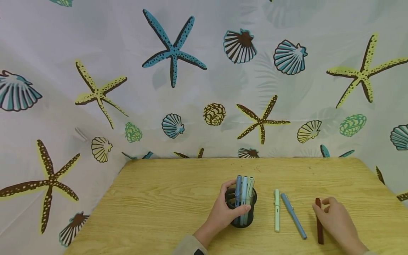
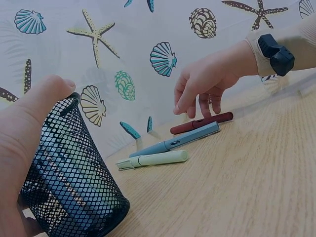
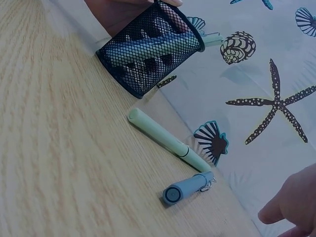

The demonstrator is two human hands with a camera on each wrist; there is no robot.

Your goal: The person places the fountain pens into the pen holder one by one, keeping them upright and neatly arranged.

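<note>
A pale wooden table (image 1: pixel 159 209) stands against a white curtain printed with starfish and seashells (image 1: pixel 172 71). On it, a person's left hand (image 1: pixel 223 212) wraps its curled fingers and thumb around a black wire-mesh pen cup (image 1: pixel 241 209), which holds three pens, two blue and one pale green (image 1: pixel 243 187), their caps standing above the rim. To the right of the cup three more pens lie flat, near each other but apart: a mint green capped pen (image 1: pixel 277 210), then a slate blue capped pen (image 1: pixel 293 216), then a dark red capped pen (image 1: pixel 319 221). The right hand (image 1: pixel 338 221) rests over the red pen with its fingertips curled down onto the upper end, touching or starting to pinch it; no lift is visible.

To my eye, the red pen is being picked up for the cup. Doing it well calls for a firm pinch near the pen's middle, with the cup held steady.

The head view shows the whole layout and the order of the pens. The left wrist view shows that the cup (image 2: pixel 69 182) is tilted, leaning toward the loose pens, and the right fingertips (image 2: pixel 190 106) come down on the red pen (image 2: pixel 202 123). The right wrist view shows the mesh and the pens inside the cup (image 3: pixel 148 49) up close, but only a sliver of the right hand (image 3: pixel 291 207), and the red pen is out of its frame.
</note>
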